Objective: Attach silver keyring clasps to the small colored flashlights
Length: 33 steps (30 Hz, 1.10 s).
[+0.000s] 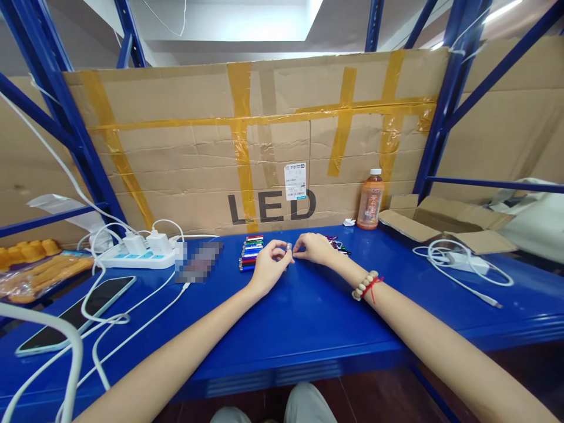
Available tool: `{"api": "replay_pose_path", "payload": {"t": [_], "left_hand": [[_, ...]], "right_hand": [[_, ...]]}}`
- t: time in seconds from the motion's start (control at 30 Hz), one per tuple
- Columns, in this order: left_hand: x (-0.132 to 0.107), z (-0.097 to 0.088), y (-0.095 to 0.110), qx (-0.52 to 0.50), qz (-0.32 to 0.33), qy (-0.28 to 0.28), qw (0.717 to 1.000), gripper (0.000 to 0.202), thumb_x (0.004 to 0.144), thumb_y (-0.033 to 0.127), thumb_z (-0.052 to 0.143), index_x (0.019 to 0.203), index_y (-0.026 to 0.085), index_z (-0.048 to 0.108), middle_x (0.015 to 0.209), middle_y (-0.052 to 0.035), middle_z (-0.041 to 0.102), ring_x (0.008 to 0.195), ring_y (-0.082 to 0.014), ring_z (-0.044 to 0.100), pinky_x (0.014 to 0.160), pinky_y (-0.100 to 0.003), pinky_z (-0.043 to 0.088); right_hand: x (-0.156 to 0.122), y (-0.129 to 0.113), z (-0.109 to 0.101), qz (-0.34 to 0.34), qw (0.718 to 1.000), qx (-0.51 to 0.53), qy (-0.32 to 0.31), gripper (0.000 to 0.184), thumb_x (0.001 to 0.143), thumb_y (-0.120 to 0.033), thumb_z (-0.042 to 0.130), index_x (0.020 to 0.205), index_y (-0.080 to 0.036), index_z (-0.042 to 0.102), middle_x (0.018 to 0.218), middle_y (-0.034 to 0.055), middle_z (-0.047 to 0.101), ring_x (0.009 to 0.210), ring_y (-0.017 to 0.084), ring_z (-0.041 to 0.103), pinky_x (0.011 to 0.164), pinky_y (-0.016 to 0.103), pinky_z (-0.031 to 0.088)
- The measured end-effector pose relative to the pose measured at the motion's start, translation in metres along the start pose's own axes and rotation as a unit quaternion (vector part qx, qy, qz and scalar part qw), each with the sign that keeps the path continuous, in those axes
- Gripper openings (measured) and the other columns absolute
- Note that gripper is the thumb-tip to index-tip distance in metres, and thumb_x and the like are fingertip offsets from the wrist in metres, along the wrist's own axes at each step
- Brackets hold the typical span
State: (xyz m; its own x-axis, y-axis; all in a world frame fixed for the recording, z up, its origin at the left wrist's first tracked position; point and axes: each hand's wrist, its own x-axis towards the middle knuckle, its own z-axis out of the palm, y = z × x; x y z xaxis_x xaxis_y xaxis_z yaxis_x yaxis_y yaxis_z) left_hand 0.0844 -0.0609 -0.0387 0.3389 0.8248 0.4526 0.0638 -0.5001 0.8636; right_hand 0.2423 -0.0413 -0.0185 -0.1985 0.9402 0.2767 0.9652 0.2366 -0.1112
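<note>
My left hand [269, 267] is closed, with a small silvery, see-through-looking piece [289, 247] pinched between thumb and forefinger. My right hand [314, 248] comes in close from the other side, its thumb and fingers pressed together beside that piece. Whether it touches the piece or holds something tiny, I cannot make out. Just left of my left hand, several slim, shiny tubes [250, 254] in red, green, silver and blue lie in a row. Behind my right hand is a loose pile of small coloured metallic items [338, 244], partly hidden by the hand and wrist.
On the blue shelf [282, 335] a power strip [136, 256], white cables and a phone [79, 314] lie left. An orange drink bottle [371, 200], an open cardboard box [445, 220] and a coiled white cable [467, 264] are right. A taped cardboard sheet [185, 158] stands behind.
</note>
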Motion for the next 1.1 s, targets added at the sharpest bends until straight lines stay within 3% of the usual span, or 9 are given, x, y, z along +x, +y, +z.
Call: {"api": "replay_pose_path", "payload": {"t": [0.17,0.23,0.3,0.37,0.43,0.5,0.83,0.97,1.1], "left_hand": [[-0.001,0.0,0.0,-0.013,-0.025,0.035,0.999,0.029,0.08,0.04,0.048,0.093,0.014,0.047,0.054,0.0028,0.05,0.047,-0.0061,0.04,0.044,-0.016,0.03],[-0.001,0.0,-0.002,-0.03,-0.032,0.046,0.998,0.03,0.081,0.041,0.046,0.096,0.015,0.047,0.056,0.0036,0.047,0.046,-0.0056,0.039,0.042,-0.015,0.028],[0.0,-0.001,-0.004,-0.044,-0.031,0.057,0.997,0.029,0.082,0.04,0.045,0.098,0.015,0.047,0.059,0.0034,0.046,0.046,-0.005,0.039,0.041,-0.015,0.028],[0.002,-0.001,-0.006,-0.053,-0.028,0.063,0.996,0.028,0.083,0.038,0.044,0.099,0.015,0.047,0.061,0.003,0.047,0.046,-0.0047,0.039,0.04,-0.015,0.028],[0.002,-0.001,-0.008,-0.059,-0.026,0.063,0.996,0.027,0.084,0.037,0.043,0.1,0.016,0.046,0.062,0.0028,0.047,0.045,-0.0045,0.038,0.04,-0.014,0.028],[0.002,0.0,-0.009,-0.061,-0.026,0.061,0.996,0.026,0.084,0.036,0.042,0.1,0.016,0.046,0.063,0.0025,0.047,0.045,-0.0044,0.038,0.04,-0.014,0.028],[0.002,0.0,-0.014,-0.056,-0.008,0.062,0.996,0.026,0.086,0.036,0.038,0.098,0.016,0.048,0.064,0.0022,0.045,0.046,-0.0047,0.033,0.042,-0.016,0.025],[0.003,0.0,-0.015,-0.025,0.014,0.065,0.997,0.025,0.087,0.034,0.037,0.098,0.016,0.049,0.064,0.0017,0.046,0.05,-0.0062,0.036,0.046,-0.017,0.027],[0.002,-0.001,-0.014,0.003,0.014,0.072,0.997,0.021,0.086,0.03,0.039,0.096,0.015,0.05,0.064,0.0015,0.045,0.055,-0.0072,0.038,0.05,-0.018,0.029]], "right_hand": [[0.001,0.001,0.001,-0.001,0.999,0.048,0.012,0.013,0.075,-0.031,0.062,0.083,-0.023,0.068,0.087,-0.0014,0.062,0.082,0.014,0.056,0.068,0.022,0.038],[0.003,0.002,0.0,0.002,0.991,0.124,0.041,0.017,0.077,-0.033,0.058,0.086,-0.021,0.068,0.084,-0.0011,0.063,0.079,0.012,0.057,0.068,0.021,0.041],[0.006,0.001,-0.003,0.005,0.96,0.267,0.083,0.021,0.077,-0.033,0.058,0.087,-0.017,0.067,0.084,0.0007,0.063,0.078,0.012,0.058,0.07,0.02,0.043],[0.009,-0.001,-0.006,0.001,0.902,0.417,0.111,0.025,0.072,-0.032,0.063,0.087,-0.012,0.067,0.085,0.0033,0.064,0.08,0.012,0.059,0.074,0.02,0.045],[0.009,-0.005,-0.009,-0.016,0.857,0.502,0.115,0.03,0.067,-0.033,0.066,0.087,-0.01,0.066,0.087,0.0048,0.063,0.082,0.013,0.059,0.076,0.02,0.045],[0.009,-0.009,-0.01,-0.04,0.838,0.533,0.109,0.033,0.063,-0.034,0.069,0.085,-0.01,0.067,0.085,0.0054,0.064,0.082,0.014,0.059,0.077,0.022,0.046],[0.005,-0.008,-0.014,-0.107,0.864,0.485,0.083,0.029,0.064,-0.035,0.069,0.079,-0.01,0.068,0.081,0.0054,0.063,0.076,0.014,0.058,0.068,0.021,0.045],[0.005,-0.005,-0.016,-0.17,0.886,0.423,0.088,0.026,0.068,-0.036,0.066,0.078,-0.011,0.068,0.083,0.0052,0.062,0.076,0.012,0.057,0.058,0.018,0.04],[0.003,-0.005,-0.016,-0.22,0.907,0.342,0.106,0.023,0.07,-0.034,0.064,0.08,-0.013,0.067,0.086,0.0046,0.061,0.077,0.011,0.056,0.058,0.018,0.039]]}}
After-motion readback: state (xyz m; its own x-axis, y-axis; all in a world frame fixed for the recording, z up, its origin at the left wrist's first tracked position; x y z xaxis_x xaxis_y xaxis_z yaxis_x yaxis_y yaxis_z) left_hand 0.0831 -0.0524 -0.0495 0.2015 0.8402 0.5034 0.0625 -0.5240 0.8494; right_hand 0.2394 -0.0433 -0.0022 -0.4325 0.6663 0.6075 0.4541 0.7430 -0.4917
